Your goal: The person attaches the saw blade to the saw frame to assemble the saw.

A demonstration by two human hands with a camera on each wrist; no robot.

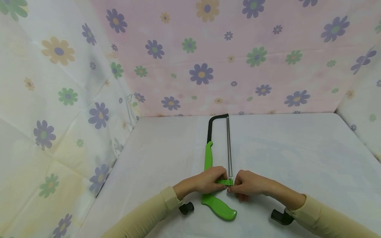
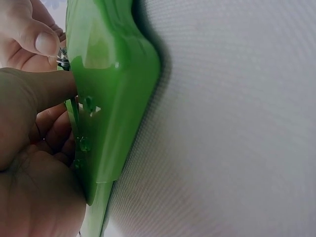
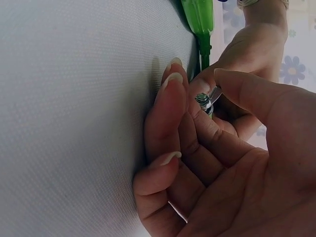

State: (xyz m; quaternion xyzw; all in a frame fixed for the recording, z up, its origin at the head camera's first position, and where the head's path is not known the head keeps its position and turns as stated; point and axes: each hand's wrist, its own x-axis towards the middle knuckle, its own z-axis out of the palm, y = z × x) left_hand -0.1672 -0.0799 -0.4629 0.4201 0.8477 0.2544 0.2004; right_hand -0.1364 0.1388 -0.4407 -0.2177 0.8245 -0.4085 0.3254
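A hacksaw (image 1: pixel 209 155) lies on the white table, its black front bow pointing away and its green pistol handle (image 1: pixel 220 207) toward me. The thin metal blade (image 1: pixel 229 145) runs along the right side. My left hand (image 1: pixel 209 180) grips the green frame near the handle, thumb and fingers around the short green arm (image 1: pixel 224 182) at the blade's near end. With thumb and index finger, my right hand (image 1: pixel 250 182) pinches a small metal wing nut on a threaded screw end (image 3: pixel 203 98). Its other fingers curl close over the cloth, as the right wrist view shows.
White cloth covers the table (image 1: pixel 297 148). Flower-printed sheets hang behind (image 1: pixel 202 49) and on both sides. A black wrist camera (image 1: pixel 186 208) sits by the left sleeve and another (image 1: pixel 281 217) by the right.
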